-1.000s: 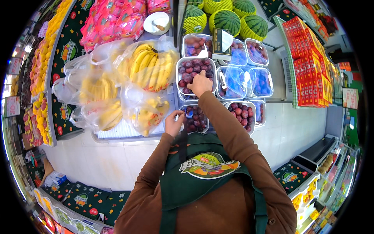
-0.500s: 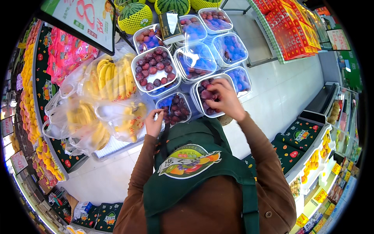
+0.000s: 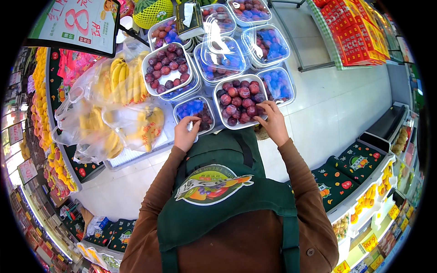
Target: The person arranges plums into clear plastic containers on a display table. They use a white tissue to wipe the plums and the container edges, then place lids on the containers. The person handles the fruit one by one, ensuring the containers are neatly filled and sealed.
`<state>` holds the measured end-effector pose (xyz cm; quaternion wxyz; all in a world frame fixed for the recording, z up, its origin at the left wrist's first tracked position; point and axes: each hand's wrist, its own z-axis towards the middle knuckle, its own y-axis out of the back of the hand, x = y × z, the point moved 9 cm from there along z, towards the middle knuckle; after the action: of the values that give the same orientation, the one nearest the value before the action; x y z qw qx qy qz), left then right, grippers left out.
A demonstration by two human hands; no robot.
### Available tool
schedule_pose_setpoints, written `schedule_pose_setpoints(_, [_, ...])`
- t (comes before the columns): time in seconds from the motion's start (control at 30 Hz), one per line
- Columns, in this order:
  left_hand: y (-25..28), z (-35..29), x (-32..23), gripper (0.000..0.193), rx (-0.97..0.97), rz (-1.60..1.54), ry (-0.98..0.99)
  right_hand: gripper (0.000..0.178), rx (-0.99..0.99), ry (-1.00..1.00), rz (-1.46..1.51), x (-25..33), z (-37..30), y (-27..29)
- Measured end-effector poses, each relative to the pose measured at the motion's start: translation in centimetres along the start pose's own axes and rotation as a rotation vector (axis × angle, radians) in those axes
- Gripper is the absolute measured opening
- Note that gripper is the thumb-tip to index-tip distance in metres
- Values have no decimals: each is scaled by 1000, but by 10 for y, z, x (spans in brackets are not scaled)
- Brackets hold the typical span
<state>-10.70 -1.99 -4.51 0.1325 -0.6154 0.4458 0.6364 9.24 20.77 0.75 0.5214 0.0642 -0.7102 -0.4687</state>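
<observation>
A white-rimmed clear tray heaped with dark red plums [image 3: 241, 101] stands at the near edge of the display, on top of other trays. At its near right corner my right hand [image 3: 274, 123] reaches over the rim. Its thumb and fingers are apart, their tips touching the plums. My left hand [image 3: 185, 135] is closed in a pinch beside a smaller tray of plums [image 3: 193, 108]. Something small and pale shows at its fingertips, too little to name. This smaller tray has blue lining showing among its fruit. Another plum tray [image 3: 166, 68] sits farther left, a white patch showing between its plums.
Bagged bananas [image 3: 119, 86] lie to the left. Stacked trays with clear lids [image 3: 223, 57] and a tissue pack [image 3: 190, 22] are behind the plums. A price sign [image 3: 75, 27] juts in at upper left. Red boxes [image 3: 355, 34] stand at far right beyond the tiled floor [image 3: 337, 100].
My right hand has drawn back from over the plums to the tray's near right corner. The left hand has moved slightly toward the smaller tray. The view has shifted a little.
</observation>
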Motion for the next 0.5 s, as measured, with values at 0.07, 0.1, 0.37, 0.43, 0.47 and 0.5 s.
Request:
schedule_pose_setpoints(0.07, [-15,3,-32,15,40,66,-118,38,27,32,21,-3,-1,0])
schedule_pose_setpoints(0.1, [-27,7,-51,16,91,84,-159,38,43,29,47,-3,-1,1])
schedule_pose_setpoints(0.37, [-119,23,-107,34,336,440,-334,42,32,167,1,8,2,-1])
schedule_pose_setpoints(0.43, [-133,19,-104,37,365,529,-343,42,40,184,18,8,4,-2])
schedule_pose_setpoints(0.47, [-138,18,-103,38,378,574,-346,42,46,194,28,8,5,-3])
schedule_pose_setpoints(0.5, [-141,18,-103,39,367,599,-355,42,53,202,39,8,6,-2])
